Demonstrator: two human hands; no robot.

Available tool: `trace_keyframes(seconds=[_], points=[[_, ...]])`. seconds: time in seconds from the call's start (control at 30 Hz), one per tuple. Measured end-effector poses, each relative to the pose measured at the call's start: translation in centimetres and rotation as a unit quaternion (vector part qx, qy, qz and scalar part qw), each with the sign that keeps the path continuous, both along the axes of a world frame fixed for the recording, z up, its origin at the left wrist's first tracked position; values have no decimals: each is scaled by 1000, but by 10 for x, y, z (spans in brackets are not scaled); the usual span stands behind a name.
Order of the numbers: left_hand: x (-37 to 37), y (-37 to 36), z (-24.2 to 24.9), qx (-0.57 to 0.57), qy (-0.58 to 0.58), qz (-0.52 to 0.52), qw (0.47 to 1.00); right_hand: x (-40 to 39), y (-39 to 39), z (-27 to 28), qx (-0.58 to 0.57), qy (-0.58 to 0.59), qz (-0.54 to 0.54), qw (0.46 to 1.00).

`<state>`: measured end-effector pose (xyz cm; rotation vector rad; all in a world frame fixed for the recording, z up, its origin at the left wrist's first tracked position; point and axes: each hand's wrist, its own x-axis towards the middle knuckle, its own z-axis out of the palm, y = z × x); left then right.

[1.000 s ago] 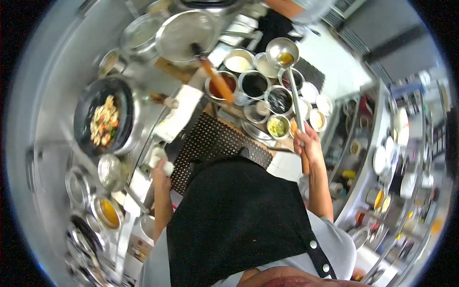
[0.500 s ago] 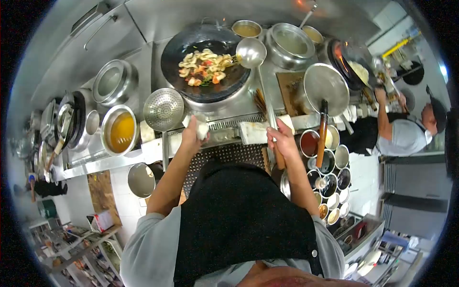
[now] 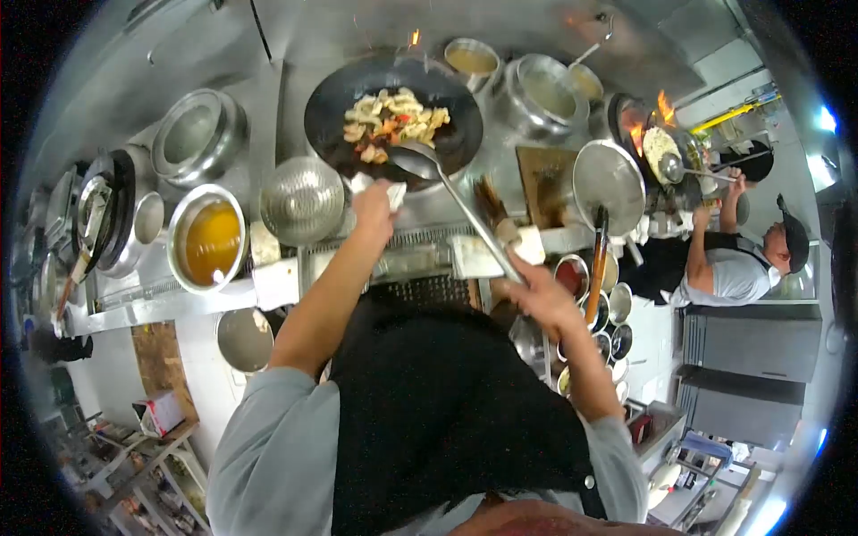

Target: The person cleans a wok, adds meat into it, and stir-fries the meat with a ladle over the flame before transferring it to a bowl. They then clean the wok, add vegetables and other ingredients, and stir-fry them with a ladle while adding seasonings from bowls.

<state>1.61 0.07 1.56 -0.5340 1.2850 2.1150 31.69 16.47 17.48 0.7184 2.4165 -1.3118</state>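
Observation:
A dark wok (image 3: 331, 121) sits on the stove and holds pale sliced food mixed with orange and red pieces (image 3: 393, 118). My left hand (image 3: 374, 204) is closed on a white cloth (image 3: 393, 191) at the wok's near rim. Closed round the handle of a long metal ladle (image 3: 466, 213), my right hand (image 3: 541, 297) is at the right of my apron. The ladle's bowl is over the near part of the wok, beside the food.
A perforated strainer (image 3: 302, 201) and a bowl of yellow liquid (image 3: 213, 241) lie left. At right are a mesh strainer (image 3: 609, 186), a bamboo brush (image 3: 493, 207) and sauce containers (image 3: 572, 275). A co-worker (image 3: 728, 268) cooks at a flaming wok farther right.
My left hand with the cloth has moved up to the wok's rim. The ladle's bowl has swung left and down into the wok. The co-worker's wok now shows larger flames.

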Motion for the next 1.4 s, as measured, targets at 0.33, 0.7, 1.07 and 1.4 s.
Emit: trace_keyframes(seconds=[0.33,0.7,1.07,1.4], points=[[103,-81,-52,-28,69,36,997,-38,13,-101,213,227,63,948],[173,-56,19,-37,-33,58,997,94,2,-187,-71,241,-81,964],[286,-98,-2,-54,-48,-111,991,191,-13,-91,-331,99,-150,926],[368,-38,80,67,53,-260,962,236,-116,-87,-449,146,-86,877]])
